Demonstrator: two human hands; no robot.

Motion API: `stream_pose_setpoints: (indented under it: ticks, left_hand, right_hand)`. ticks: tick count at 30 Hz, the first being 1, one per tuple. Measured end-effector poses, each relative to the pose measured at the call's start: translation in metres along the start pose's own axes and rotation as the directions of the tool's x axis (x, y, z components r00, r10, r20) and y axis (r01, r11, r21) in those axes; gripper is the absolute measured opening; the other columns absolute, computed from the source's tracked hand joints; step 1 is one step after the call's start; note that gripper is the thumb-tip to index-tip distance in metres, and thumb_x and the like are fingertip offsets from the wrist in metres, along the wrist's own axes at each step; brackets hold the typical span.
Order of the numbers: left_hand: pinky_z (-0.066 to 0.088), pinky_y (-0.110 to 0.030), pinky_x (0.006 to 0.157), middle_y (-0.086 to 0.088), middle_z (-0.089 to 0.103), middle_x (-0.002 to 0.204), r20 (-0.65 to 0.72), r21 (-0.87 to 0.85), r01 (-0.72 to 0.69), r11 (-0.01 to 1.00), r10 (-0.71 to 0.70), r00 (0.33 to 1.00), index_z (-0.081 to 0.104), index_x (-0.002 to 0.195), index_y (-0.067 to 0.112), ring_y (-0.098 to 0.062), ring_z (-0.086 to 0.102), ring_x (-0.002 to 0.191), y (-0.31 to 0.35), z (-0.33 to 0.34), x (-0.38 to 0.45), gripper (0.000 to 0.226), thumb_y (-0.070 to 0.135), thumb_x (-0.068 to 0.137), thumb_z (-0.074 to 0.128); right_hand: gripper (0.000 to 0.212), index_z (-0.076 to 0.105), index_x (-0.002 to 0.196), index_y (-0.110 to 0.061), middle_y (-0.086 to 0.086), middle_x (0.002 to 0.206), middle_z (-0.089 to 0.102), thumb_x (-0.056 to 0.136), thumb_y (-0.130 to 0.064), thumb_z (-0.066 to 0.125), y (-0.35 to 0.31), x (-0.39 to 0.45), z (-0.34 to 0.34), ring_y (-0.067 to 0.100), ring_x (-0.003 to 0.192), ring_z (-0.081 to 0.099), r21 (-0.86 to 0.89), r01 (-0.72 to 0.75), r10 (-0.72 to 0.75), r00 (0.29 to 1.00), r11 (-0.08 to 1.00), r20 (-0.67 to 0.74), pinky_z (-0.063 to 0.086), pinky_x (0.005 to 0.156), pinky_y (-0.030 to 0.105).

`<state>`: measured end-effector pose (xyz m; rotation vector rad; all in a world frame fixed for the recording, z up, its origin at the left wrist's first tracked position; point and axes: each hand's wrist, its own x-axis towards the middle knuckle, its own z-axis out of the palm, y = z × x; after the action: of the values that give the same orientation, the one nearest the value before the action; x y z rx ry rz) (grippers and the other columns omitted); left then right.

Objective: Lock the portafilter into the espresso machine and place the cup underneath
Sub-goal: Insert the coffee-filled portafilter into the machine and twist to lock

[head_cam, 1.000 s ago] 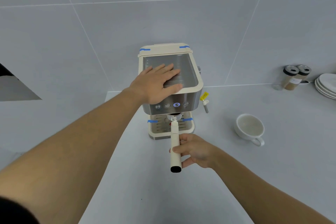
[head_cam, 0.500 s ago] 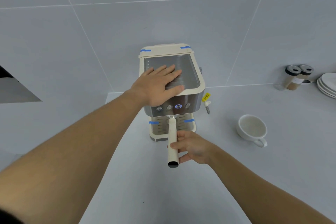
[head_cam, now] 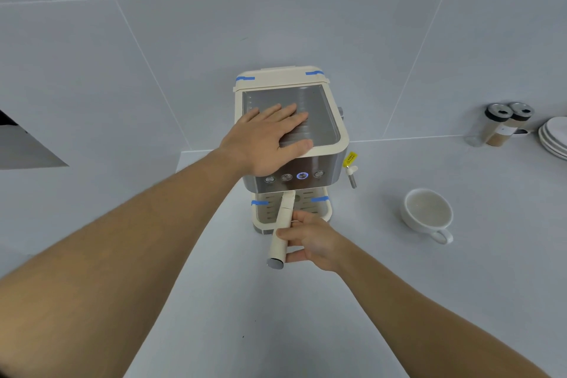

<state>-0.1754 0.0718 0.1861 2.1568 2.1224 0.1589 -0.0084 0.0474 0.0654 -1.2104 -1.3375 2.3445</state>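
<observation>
A cream and steel espresso machine (head_cam: 325, 120) stands against the wall in the middle of the view. My left hand (head_cam: 267, 139) lies flat on its metal top, fingers spread. The portafilter (head_cam: 283, 224) has its head hidden under the machine's front, and its cream handle points toward me, slanting slightly left. My right hand (head_cam: 310, 239) grips that handle from the right side. A white cup (head_cam: 428, 213) with its handle facing me stands empty on the counter, right of the machine.
A steam wand (head_cam: 352, 176) with a yellow tag sticks out at the machine's right side. Two spice jars (head_cam: 503, 124) and a stack of white plates (head_cam: 553, 138) sit at the far right by the wall. The grey counter (head_cam: 245, 316) extends toward me.
My right hand has swung the portafilter handle from pointing straight toward me to slanting a little left. My left hand stays pressed on the machine's top.
</observation>
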Motion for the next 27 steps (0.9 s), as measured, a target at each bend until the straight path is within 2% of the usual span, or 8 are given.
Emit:
stream_pose_setpoints:
  ticks: [9,14,18,20,24,27]
  left_hand:
    - [0.006,-0.043,0.122,0.01,0.015,0.165,-0.02,-0.021,0.004,1.0,-0.004,1.0,0.02,0.152,0.04,-0.014,0.011,0.152,0.001,0.0,0.0,0.069,0.069,0.09,0.027]
    - [0.005,-0.042,0.123,0.011,0.016,0.164,-0.017,-0.036,0.009,0.999,-0.01,1.0,0.021,0.152,0.041,-0.013,0.011,0.151,0.001,0.001,-0.001,0.069,0.07,0.089,0.028]
    - [0.005,-0.042,0.122,0.011,0.016,0.164,-0.021,-0.038,0.01,0.999,-0.011,1.0,0.022,0.152,0.04,-0.014,0.011,0.151,0.002,-0.001,-0.002,0.067,0.068,0.091,0.03]
    - [0.004,-0.042,0.122,0.011,0.015,0.165,-0.01,-0.033,0.009,0.999,-0.01,1.0,0.02,0.152,0.04,-0.014,0.01,0.151,0.002,-0.002,-0.001,0.067,0.067,0.092,0.029]
    - [0.006,-0.04,0.121,0.009,0.016,0.164,0.037,-0.009,-0.032,0.999,0.032,0.999,0.02,0.152,0.039,-0.016,0.012,0.151,-0.002,-0.006,0.002,0.066,0.065,0.093,0.029]
    - [0.009,-0.037,0.119,0.009,0.022,0.163,0.028,-0.043,-0.053,0.998,0.054,0.998,0.027,0.151,0.039,-0.016,0.018,0.149,-0.008,-0.009,0.004,0.067,0.067,0.09,0.034]
  right_hand:
    - [0.034,0.06,0.117,-0.015,0.003,0.103,0.067,0.088,0.001,0.066,0.009,0.006,0.004,0.023,0.094,0.066,0.052,0.005,-0.005,1.0,0.999,-0.01,0.062,0.073,0.044]
    - [0.038,0.06,0.122,-0.013,0.002,0.104,0.07,0.088,0.001,0.066,0.006,0.014,0.01,0.024,0.097,0.067,0.08,0.008,-0.008,1.0,0.997,-0.006,0.062,0.069,0.042]
    - [0.03,0.062,0.112,-0.016,0.012,0.116,0.066,0.087,-0.001,0.068,0.004,0.022,0.021,0.028,0.103,0.066,0.123,0.017,-0.014,1.0,0.992,-0.02,0.062,0.067,0.044]
    - [0.032,0.061,0.115,-0.014,0.017,0.121,0.064,0.087,0.0,0.068,0.003,0.025,0.026,0.029,0.103,0.065,0.153,0.029,-0.026,0.999,0.988,-0.024,0.062,0.064,0.043]
    - [0.039,0.058,0.123,-0.009,0.009,0.109,0.063,0.087,0.002,0.067,0.003,0.029,0.032,0.026,0.097,0.066,0.203,0.058,-0.052,0.998,0.977,-0.037,0.062,0.063,0.042]
    - [0.04,0.056,0.124,-0.008,0.008,0.105,0.062,0.087,0.003,0.067,0.004,0.032,0.036,0.026,0.095,0.066,0.235,0.07,-0.061,0.997,0.969,-0.042,0.062,0.067,0.046]
